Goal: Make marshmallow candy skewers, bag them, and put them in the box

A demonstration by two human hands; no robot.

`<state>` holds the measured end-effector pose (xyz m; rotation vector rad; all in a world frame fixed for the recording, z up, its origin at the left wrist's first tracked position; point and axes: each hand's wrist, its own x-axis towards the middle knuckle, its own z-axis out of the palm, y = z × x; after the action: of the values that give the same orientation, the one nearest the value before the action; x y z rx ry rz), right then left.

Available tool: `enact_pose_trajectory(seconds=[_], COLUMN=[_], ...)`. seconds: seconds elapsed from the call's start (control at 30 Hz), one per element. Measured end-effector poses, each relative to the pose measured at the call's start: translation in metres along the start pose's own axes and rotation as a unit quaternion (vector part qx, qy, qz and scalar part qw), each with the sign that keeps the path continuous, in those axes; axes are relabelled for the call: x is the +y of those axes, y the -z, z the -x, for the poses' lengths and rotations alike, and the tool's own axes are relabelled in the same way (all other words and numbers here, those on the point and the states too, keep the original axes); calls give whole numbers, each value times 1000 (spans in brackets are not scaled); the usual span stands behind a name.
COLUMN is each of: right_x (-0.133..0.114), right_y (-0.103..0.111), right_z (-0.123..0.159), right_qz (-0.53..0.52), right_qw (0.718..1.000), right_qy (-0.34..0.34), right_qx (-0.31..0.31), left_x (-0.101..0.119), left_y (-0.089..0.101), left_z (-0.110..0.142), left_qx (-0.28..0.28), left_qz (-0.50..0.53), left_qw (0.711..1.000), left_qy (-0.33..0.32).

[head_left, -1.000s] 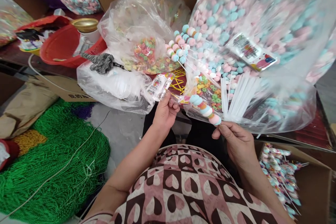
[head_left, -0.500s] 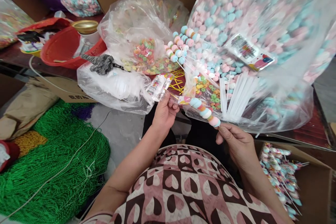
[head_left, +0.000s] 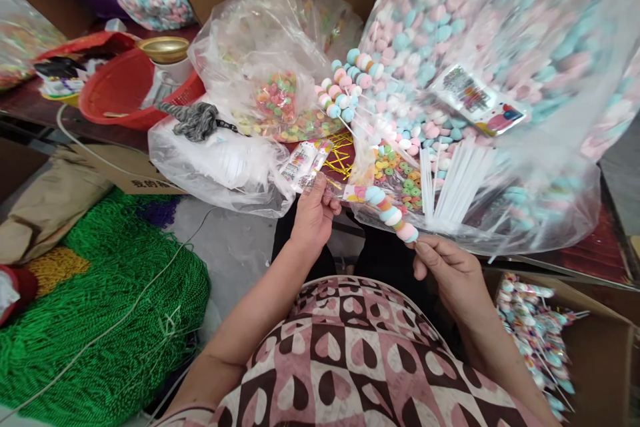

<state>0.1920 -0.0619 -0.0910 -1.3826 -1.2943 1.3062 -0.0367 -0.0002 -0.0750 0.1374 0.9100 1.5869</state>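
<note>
My left hand (head_left: 316, 215) pinches a clear plastic wrapper (head_left: 354, 193) with a colourful printed patch, which stretches to the right from the fingertips. A skewer of marshmallows and candy rings (head_left: 391, 215), in blue, white, pink and orange, lies slanted between my hands. Its upper end meets the wrapper's mouth; how far it reaches inside I cannot make out. At the lower end, my right hand (head_left: 447, 275) is closed on the stick, mostly hidden by the fingers. Just beyond my left hand lie printed wrappers (head_left: 305, 163) and yellow twist ties (head_left: 340, 155).
Beyond my hands are a large bag of marshmallows (head_left: 440, 20), white sticks (head_left: 463, 180), candy rings (head_left: 397, 173) and finished skewers (head_left: 345, 90). A red basket (head_left: 117, 90) stands left. Wrapped skewers fill part of a cardboard box (head_left: 607, 360) at lower right. Green bead strands (head_left: 110, 320) lie at left.
My right hand and the skewer have shifted slightly left, toward the wrapper. My left hand keeps its hold and has hardly moved.
</note>
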Motion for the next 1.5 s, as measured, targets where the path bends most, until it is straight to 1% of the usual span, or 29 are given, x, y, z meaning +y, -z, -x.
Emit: enact_pose_trajectory(seconds=[0.1, 0.2, 0.27, 0.37, 0.43, 0.53, 0.63, 0.77, 0.87, 1.0, 1.13, 1.23, 1.5], right_x=[2, 1, -3, -12, -18, -27, -34, -38, -35, -22, -10, -8, -11], right_y=[0, 0, 0, -5, -11, -24, -37, -47, -50, -52, -53, -54, -54], right_z=[0, 0, -1, -3, -5, -13, -22, -28, -28, -25, -27, -28, -28], right_qz=[16, 15, -13, -97, -141, -167, -183, -184, -179, -163, -148, -152, -186], right_qw=[1000, 1000, 1000, 995, 989, 985, 983, 982, 983, 986, 989, 988, 982], right_qy=[-9, -11, -12, -25, -33, -24, -17, -47, -42, -16, 17, 34, 8], right_qx=[-17, -17, -7, 4, -8, -31, -11, -6, -16, -13, 1, 4, -6], left_x=[0, 0, -1, -4, -7, -15, -22, -24, -22, -18, -19, -21, -20], left_y=[4, 6, 6, 4, 1, -4, -9, -11, -10, -7, -7, -9, -10], left_z=[-3, -4, -4, 1, 5, 14, 22, 27, 25, 19, 20, 23, 22], left_qx=[6, 16, 17, 1, -12, -31, -49, -67, -63, -42, -54, -66, -44], left_qz=[11, 15, 12, -7, -25, -56, -96, -143, -140, -110, -118, -126, -122], left_qw=[1000, 1000, 1000, 1000, 1000, 998, 994, 987, 988, 993, 991, 990, 991], left_qy=[11, 15, 14, 13, 15, 19, 16, -4, -11, -24, -18, -8, -21])
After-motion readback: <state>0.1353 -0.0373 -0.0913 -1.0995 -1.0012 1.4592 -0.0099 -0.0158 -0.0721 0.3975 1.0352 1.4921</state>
